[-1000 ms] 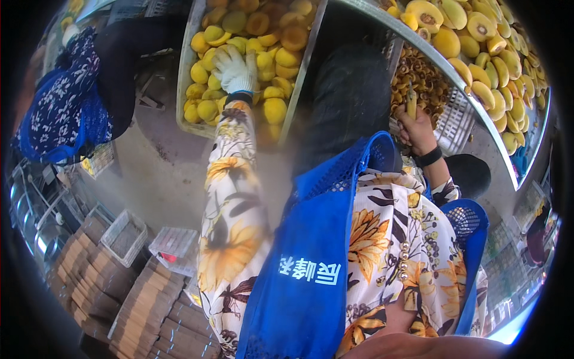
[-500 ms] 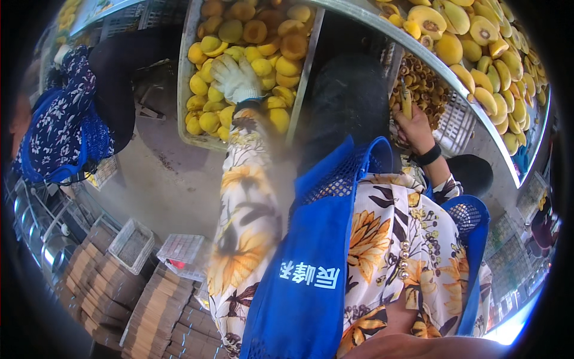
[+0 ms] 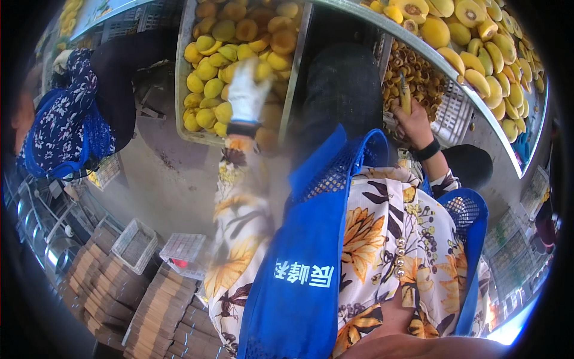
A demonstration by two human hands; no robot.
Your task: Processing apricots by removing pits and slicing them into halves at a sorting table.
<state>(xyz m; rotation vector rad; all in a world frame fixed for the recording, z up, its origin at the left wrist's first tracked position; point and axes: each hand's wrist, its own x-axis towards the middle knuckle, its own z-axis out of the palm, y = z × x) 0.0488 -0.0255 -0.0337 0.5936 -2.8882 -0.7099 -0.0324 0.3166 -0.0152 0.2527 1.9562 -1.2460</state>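
My left hand (image 3: 247, 94), in a white glove, is over a crate (image 3: 179, 72) packed with round yellow fruit (image 3: 205, 72). Motion smears its fingers, so whether they hold a fruit I cannot tell. My right hand (image 3: 408, 121) is bare and closed round a yellow-handled tool (image 3: 405, 94) with a dark tip. That hand sits at the edge of a white plastic basket (image 3: 448, 116) heaped with small brown pits and scraps (image 3: 418, 69). Above it, a metal-rimmed tray (image 3: 513, 154) is piled with cut yellow fruit (image 3: 496, 57).
A co-worker (image 3: 63, 125) in a navy patterned sleeve and blue apron works at my left. My dark-clad leg (image 3: 341, 90) lies between crate and basket. Below left are white plastic baskets (image 3: 133, 245) and stacks of brown flattened cardboard (image 3: 95, 275).
My left hand has gone from spread on the fruit to raised and blurred, shifted slightly right. My right hand keeps its grip on the tool, barely moved.
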